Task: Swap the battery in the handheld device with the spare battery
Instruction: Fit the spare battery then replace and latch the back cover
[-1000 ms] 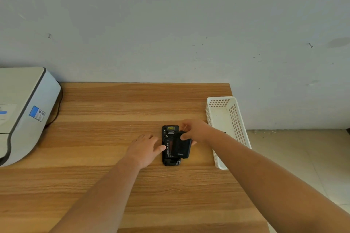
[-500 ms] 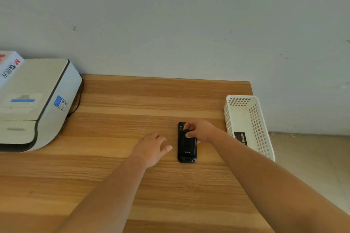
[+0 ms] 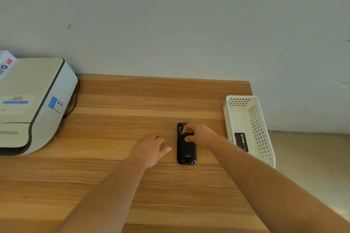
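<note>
While the handheld device (image 3: 186, 147) lies face-down, R hand (image 3: 198, 135) fingers pinch something at its top, maybe a latch; L hand (image 3: 151, 147), fingers loosely spread, rests just left; 1 battery (image 3: 241, 141) in basket (image 3: 263, 138) to its right.

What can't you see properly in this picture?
All in the head view:
- Top of the black device: the right hand covers it, so what its fingers are pinching is hidden.
- Battery in the white basket: label print too small to read, and the near wall hides part of it.
- Printer: cut off by the left edge.
- Red-lettered box behind it: mostly out of frame.
</note>
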A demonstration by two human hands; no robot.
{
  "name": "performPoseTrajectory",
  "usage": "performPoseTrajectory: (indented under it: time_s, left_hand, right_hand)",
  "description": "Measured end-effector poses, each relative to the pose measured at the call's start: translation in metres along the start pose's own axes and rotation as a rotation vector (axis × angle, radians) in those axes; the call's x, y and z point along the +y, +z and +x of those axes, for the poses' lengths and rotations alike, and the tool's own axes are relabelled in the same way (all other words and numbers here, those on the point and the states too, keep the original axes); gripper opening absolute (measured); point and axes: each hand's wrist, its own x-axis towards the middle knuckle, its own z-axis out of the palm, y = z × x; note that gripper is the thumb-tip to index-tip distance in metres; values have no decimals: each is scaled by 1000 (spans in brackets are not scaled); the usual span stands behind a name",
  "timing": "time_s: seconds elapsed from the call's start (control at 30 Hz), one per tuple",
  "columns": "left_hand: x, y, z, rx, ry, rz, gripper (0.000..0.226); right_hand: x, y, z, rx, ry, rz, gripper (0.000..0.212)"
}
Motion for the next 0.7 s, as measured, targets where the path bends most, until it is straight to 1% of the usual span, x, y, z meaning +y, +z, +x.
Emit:
performPoseTrajectory:
  time_s: [0.17,0.37,0.47,0.57,0.63,0.7]
  left_hand:
    - [6,-4,4,-14,7,30,60]
    - [12,-1,13,-11,13,40,61]
    - [16,0,19,3,23,20,59]
    - [21,3,27,12,-2,-37,55]
    - [25,4,34,33,-36,-89,54]
    - [30,5,41,61,-74,-172,54]
  right_hand:
    - [4,4,-2,28,-11,-15,33]
    - [12,16,-3,107,-70,-147,39]
    - [16,20,-5,153,-82,-170,45]
    - [21,19,-5,235,-42,-61,51]
    - [25,15,-4,290,46,57,47]
    - [28,10,-2,299,154,164,47]
